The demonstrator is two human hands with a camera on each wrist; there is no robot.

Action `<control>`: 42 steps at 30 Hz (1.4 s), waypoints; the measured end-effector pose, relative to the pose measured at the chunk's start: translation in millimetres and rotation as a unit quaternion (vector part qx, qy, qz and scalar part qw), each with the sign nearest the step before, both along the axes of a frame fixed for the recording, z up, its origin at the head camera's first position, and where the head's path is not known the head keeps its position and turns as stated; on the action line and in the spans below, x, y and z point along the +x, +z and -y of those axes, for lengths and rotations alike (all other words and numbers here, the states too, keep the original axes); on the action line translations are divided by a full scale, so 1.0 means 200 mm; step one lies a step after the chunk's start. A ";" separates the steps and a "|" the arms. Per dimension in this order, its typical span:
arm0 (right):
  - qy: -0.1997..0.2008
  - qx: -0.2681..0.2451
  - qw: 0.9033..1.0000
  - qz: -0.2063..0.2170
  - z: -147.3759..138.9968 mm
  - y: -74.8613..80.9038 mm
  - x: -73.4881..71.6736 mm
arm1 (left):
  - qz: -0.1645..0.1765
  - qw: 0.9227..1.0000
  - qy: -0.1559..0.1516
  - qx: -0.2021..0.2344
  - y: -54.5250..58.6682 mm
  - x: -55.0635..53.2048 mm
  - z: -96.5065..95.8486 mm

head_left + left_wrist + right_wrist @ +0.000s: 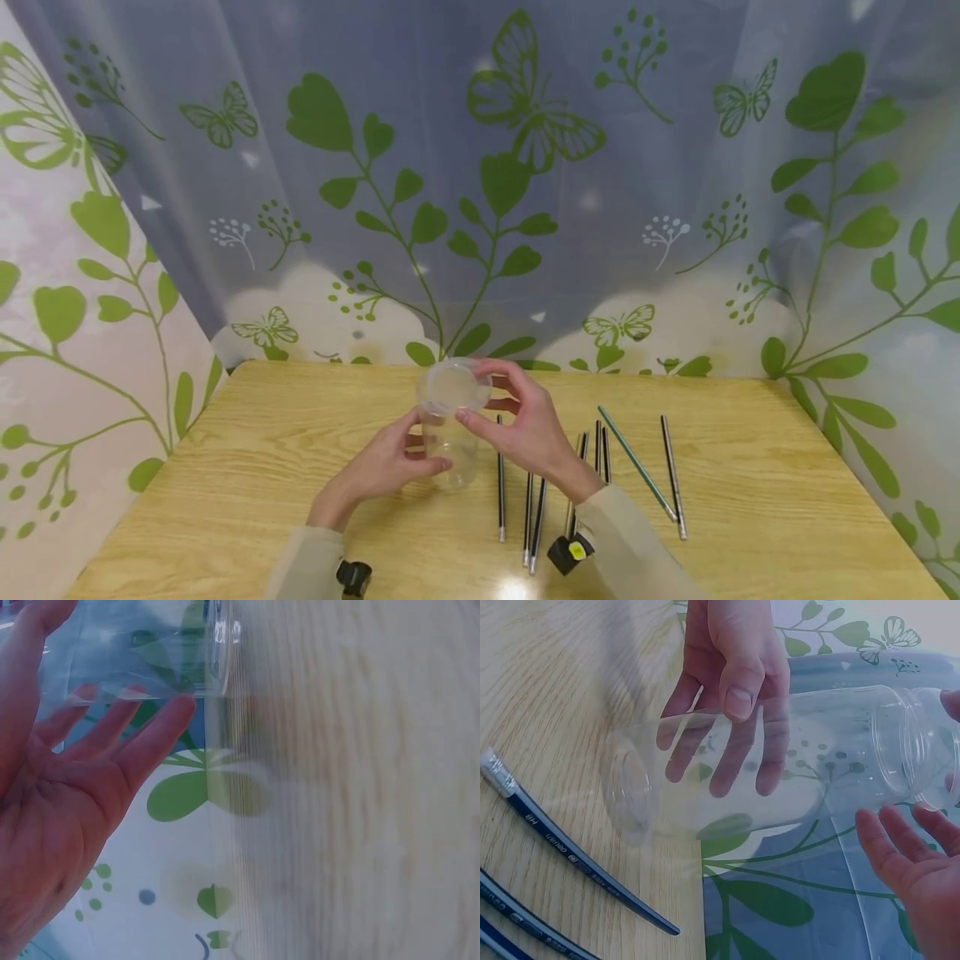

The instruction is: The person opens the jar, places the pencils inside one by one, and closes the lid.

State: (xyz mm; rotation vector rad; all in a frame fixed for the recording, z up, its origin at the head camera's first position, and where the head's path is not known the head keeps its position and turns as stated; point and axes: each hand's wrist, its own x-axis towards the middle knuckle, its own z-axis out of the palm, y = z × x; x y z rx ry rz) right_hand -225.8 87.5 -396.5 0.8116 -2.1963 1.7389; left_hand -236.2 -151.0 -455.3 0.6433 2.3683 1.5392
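Note:
A clear plastic jar (459,454) stands upright, or nearly so, in the middle of the wooden table, its base close to the tabletop. My left hand (382,460) holds its body from the left, thumb in front and fingers behind. At the mouth is a round clear lid (452,385), tilted toward the head camera. My right hand (525,429) pinches this lid by its rim between thumb and fingers. The right wrist view shows the see-through jar (765,772) with nothing inside. Whether the lid touches the jar's rim is hard to tell.
Several dark striped pencils (501,483) with white erasers lie on the table (247,467), some partly under my right forearm. Farther right, a green pencil (637,465) meets a dark pencil (672,475). A leaf-patterned curtain (420,250) hangs behind the table's back edge.

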 end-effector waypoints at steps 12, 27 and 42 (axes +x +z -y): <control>0.003 0.021 0.999 -0.029 -0.06 -0.02 0.01 | -0.007 1.000 0.018 0.008 0.00 -0.01 0.01; 0.011 0.054 0.995 -0.079 -0.15 -0.07 0.05 | -0.010 1.000 0.024 0.017 -0.01 -0.03 0.02; 0.013 0.102 0.991 -0.090 -0.26 -0.14 0.14 | -0.016 1.000 0.015 0.015 -0.02 -0.04 0.04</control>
